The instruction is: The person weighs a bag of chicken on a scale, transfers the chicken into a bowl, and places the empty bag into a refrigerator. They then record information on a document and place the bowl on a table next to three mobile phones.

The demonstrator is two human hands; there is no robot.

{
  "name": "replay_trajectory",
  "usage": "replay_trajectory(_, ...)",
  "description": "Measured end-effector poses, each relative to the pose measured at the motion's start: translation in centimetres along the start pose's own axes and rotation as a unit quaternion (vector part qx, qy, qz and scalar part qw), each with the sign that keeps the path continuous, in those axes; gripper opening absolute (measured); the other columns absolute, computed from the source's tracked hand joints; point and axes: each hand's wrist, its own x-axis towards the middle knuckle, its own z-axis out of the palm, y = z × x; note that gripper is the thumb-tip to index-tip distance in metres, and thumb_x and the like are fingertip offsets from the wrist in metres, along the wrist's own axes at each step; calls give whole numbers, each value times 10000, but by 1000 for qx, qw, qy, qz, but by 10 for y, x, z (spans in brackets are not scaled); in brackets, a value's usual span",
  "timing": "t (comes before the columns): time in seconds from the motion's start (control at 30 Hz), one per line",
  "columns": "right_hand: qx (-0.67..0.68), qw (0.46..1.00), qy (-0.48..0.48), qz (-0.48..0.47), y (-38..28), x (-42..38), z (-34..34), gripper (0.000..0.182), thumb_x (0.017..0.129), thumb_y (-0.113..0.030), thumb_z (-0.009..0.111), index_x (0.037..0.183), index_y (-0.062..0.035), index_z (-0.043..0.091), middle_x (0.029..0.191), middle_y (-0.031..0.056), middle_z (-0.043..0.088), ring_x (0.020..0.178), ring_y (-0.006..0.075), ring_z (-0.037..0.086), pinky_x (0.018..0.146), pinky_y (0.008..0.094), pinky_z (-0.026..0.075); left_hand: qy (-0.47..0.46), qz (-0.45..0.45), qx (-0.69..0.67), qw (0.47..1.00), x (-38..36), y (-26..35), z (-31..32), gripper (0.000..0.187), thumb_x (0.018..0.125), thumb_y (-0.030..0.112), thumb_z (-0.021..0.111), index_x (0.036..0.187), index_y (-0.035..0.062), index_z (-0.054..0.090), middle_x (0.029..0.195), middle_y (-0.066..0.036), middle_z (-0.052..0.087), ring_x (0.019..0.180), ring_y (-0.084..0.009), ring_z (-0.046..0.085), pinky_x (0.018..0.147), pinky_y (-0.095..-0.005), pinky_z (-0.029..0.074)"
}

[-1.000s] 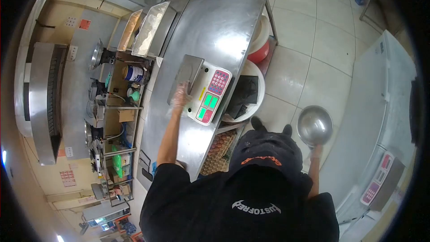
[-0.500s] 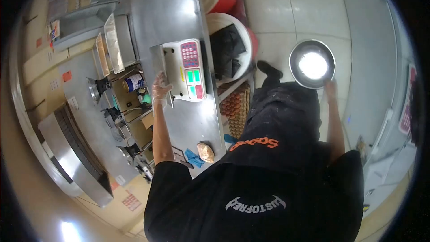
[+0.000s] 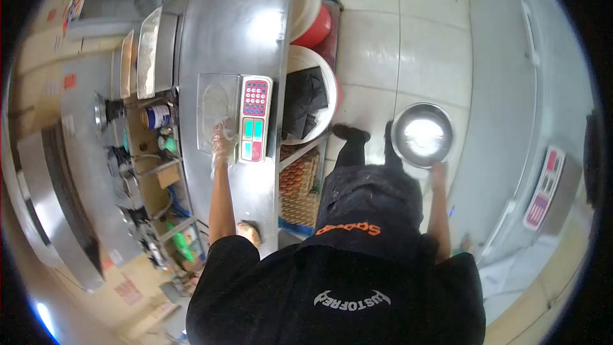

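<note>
My left hand [image 3: 221, 142], in a clear plastic glove, rests on the near part of the flat weighing plate [image 3: 214, 99] of a digital scale [image 3: 255, 119]. Its fingers look stretched out over the plate, though the glove blurs their outline. The scale's keypad and lit green displays face the counter's edge. My right hand [image 3: 438, 174] grips the rim of a round metal bowl [image 3: 422, 135], held out over the floor on my right. Glare lights the bowl's inside, and the fingers are partly blurred.
The scale stands on a steel counter [image 3: 246, 0]. Under it are a white bin with black plastic [image 3: 310, 99], a red bin [image 3: 316, 29] and egg trays [image 3: 299, 185]. A wrapped item [image 3: 249, 234] lies near my left elbow. Metal trays [image 3: 158, 54] stand beyond; a white cabinet [image 3: 504, 89] is at right.
The weighing plate, tilted up in my left hand before, now lies flat on the scale. My right hand still holds the bowl, now lower in the view. The camera view has shifted.
</note>
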Motion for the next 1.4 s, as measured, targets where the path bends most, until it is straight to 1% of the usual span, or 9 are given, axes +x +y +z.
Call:
replay_trajectory(0.37, -7, 876, -461, -139, -474, -18, 364, 522, 899, -381, 635, 1178, 34, 485, 1054, 118, 618, 874, 195, 629, 745, 347, 549, 393, -216, -172, 877, -121, -114, 40, 483, 775, 6, 582, 1249, 63, 511, 1156, -162, 546, 1017, -301, 600, 855, -406, 521)
replay_trajectory(0.47, -107, 861, -490, -86, -515, -54, 448, 605, 866, -416, 653, 1196, 36, 423, 1041, 139, 582, 833, 235, 638, 643, 386, 582, 348, -317, -658, 588, -126, -153, 51, 614, 809, 35, 606, 1366, 91, 354, 1049, -163, 581, 772, -251, 656, 565, -349, 584)
replay_trajectory(0.67, -126, 783, -605, -70, -515, -93, 558, 562, 865, -510, 624, 949, 44, 581, 783, 113, 606, 534, 212, 609, 494, 342, 575, 248, -238, -756, 557, -92, -193, 125, 813, 859, 709, 446, 1314, 37, 483, 1124, -139, 618, 968, -232, 597, 818, -412, 496)
replay_trajectory(0.83, -228, 808, -470, -271, -586, -94, 583, 664, 924, -593, 475, 840, 49, 624, 623, 104, 589, 558, 198, 566, 562, 328, 475, 263, -336, -704, 567, -68, -121, 31, 960, 771, 784, 474, 1464, 138, 318, 1406, -200, 396, 1280, -294, 408, 1073, -436, 309)
replay_trajectory(0.9, -212, 677, -383, -592, -565, -8, 638, 622, 932, -557, 493, 928, 50, 631, 749, 91, 598, 653, 172, 543, 622, 322, 477, 309, -365, -655, 585, -43, -129, 54, 936, 760, 790, 476, 1468, 194, 337, 1460, -209, 357, 1338, -320, 360, 1111, -436, 270)
replay_trajectory(0.97, -320, 760, -432, -365, -556, 11, 682, 549, 944, -475, 524, 1089, 48, 602, 830, 60, 592, 761, 148, 519, 764, 309, 488, 248, -447, -563, 649, -21, -131, 66, 911, 745, 802, 480, 1424, 196, 428, 1501, -229, 292, 1400, -348, 261, 1158, -428, 178)
replay_trajectory(1.0, -322, 745, -448, -375, -550, 19, 702, 549, 944, -475, 524, 1089, 48, 602, 830, 60, 592, 761, 148, 519, 764, 309, 488, 300, -245, -572, 723, -22, -141, 76, 957, 737, 803, 488, 1358, 76, 501, 1492, -249, 293, 1378, -372, 297, 1155, -398, 195)
replay_trajectory(1.13, -157, 636, -726, -212, -498, 60, 730, 627, 963, -428, 480, 1391, 22, 390, 1166, 114, 589, 1104, 185, 520, 1018, 328, 378, 277, -442, -554, 650, -38, -105, 25, 965, 747, 752, 547, 1352, 4, 473, 1421, -252, 405, 1291, -360, 423, 1100, -378, 302)
replay_trajectory(1.4, -189, 670, -715, -56, -506, 27, 684, 594, 945, -463, 477, 1290, 19, 515, 1239, 108, 569, 1092, 224, 557, 951, 328, 417, 391, -393, -556, 620, -42, -82, 114, 1078, 653, 655, 721, 1394, -32, 342, 1332, -268, 483, 1235, -386, 478, 1058, -419, 376)
